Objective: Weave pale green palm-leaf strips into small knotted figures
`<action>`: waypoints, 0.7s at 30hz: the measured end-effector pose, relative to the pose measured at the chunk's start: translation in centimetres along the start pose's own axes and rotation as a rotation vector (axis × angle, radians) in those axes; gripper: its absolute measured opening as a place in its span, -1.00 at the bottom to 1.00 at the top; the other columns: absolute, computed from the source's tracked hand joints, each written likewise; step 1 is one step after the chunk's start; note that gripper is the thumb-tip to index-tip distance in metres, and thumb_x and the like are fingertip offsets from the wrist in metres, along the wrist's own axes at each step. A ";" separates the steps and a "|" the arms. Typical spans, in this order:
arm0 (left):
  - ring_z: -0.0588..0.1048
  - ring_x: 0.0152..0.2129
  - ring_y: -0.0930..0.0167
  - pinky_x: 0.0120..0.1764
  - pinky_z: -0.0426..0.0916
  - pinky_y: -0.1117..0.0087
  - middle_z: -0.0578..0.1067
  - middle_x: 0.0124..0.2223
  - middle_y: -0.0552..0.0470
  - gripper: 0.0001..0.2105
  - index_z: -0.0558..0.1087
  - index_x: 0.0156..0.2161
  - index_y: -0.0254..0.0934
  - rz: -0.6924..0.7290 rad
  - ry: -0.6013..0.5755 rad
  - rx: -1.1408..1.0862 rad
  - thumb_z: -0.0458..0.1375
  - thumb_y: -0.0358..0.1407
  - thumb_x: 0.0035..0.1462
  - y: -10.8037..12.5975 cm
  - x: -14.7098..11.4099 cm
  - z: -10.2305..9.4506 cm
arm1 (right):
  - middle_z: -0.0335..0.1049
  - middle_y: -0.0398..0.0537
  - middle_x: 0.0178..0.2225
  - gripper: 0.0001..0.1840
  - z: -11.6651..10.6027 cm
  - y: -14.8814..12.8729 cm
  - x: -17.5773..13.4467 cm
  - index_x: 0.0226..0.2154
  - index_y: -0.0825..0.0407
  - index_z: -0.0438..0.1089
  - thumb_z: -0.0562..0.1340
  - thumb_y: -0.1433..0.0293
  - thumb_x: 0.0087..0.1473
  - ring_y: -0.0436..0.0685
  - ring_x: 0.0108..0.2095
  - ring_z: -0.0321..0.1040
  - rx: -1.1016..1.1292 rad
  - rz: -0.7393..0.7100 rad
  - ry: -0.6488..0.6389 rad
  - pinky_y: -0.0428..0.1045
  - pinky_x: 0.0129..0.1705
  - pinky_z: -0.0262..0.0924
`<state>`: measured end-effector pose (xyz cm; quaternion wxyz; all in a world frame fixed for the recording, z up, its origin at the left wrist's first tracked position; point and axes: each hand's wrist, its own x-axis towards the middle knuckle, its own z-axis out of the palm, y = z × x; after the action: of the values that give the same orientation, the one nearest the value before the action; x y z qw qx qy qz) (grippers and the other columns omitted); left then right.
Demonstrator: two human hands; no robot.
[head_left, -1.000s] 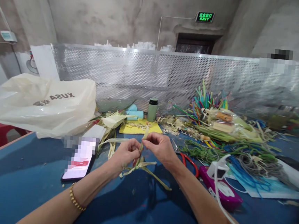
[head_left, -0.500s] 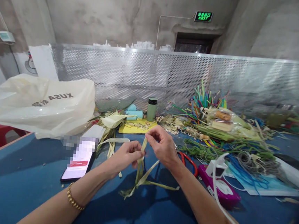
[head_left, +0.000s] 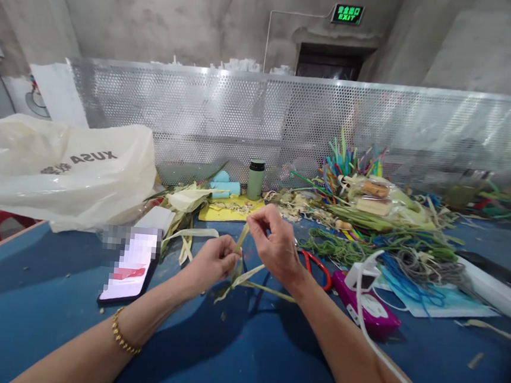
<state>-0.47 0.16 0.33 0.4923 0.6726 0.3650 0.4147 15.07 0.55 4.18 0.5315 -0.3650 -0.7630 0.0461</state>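
Both hands hold a pale green-yellow husk strip (head_left: 242, 238) over the blue table. My left hand (head_left: 218, 258) is closed around its lower part, fingers curled in. Higher and to the right, my right hand (head_left: 275, 241) pinches the strip's upper end between thumb and fingertips. Below the left hand, more husk strips (head_left: 248, 274) hang out, one toward the right and one down to the left. How they join is hidden behind the fingers.
A lit phone (head_left: 131, 270) lies left of my hands, near a plastic bag (head_left: 64, 175). Right are red-handled scissors (head_left: 326, 275), a purple power strip (head_left: 374, 315) with a cable, and green cords (head_left: 331, 246). Behind stand a green bottle (head_left: 255, 181) and a perforated metal screen (head_left: 226, 111).
My left hand has moved slightly left, away from the right hand, and the hanging strips have risen and partly swung behind it. The view has tilted down a little.
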 end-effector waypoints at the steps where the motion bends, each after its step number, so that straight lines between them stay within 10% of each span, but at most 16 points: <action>1: 0.18 -0.78 0.60 -0.69 0.07 0.56 0.22 -0.64 0.24 -0.85 0.26 -0.38 -0.30 0.008 -0.012 0.012 0.12 -0.26 0.02 -0.4 0.1 0.0 | 0.14 -0.19 -0.54 -0.87 -0.1 0.0 0.1 -0.44 0.02 0.21 0.07 0.37 0.14 -0.03 -0.53 0.08 -0.003 0.013 0.026 -0.09 -0.42 0.04; 13: 0.38 -0.78 0.46 -0.66 0.26 0.51 0.31 -0.74 0.19 -0.84 0.23 -0.40 -0.28 -0.149 -0.084 0.177 0.12 -0.25 0.02 -0.6 -0.1 -1.0 | 0.37 -0.12 -0.50 -0.83 -1.2 1.3 0.9 -0.39 0.04 0.27 0.12 0.29 0.14 -0.04 -0.55 0.24 0.122 0.129 0.112 -0.11 -0.48 0.13; 18: 0.39 -0.74 0.48 -0.63 0.25 0.51 0.36 -0.70 0.14 -0.85 0.29 -0.40 -0.32 -0.194 -0.098 0.087 0.16 -0.30 -0.05 0.1 -0.1 -1.3 | 0.45 -0.08 -0.49 -0.79 -1.1 3.4 1.0 -0.33 0.06 0.32 0.11 0.26 0.12 -0.04 -0.61 0.26 0.094 0.341 -0.041 -0.12 -0.54 0.09; 21: 0.34 -0.73 0.51 -0.58 0.23 0.50 0.36 -0.69 0.13 -0.85 0.30 -0.44 -0.33 -0.149 -0.023 0.041 0.17 -0.29 -0.05 0.2 0.2 -1.4 | 0.34 -0.11 -0.67 -0.71 -1.0 4.2 0.5 -0.64 0.07 0.33 0.15 0.35 0.04 -0.03 -0.62 0.19 -0.168 0.283 -0.352 -0.10 -0.52 -0.01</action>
<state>-1.69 0.78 0.84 0.5122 0.6580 0.4169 0.3617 17.95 3.60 3.10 0.3465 -0.4976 -0.7862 0.1194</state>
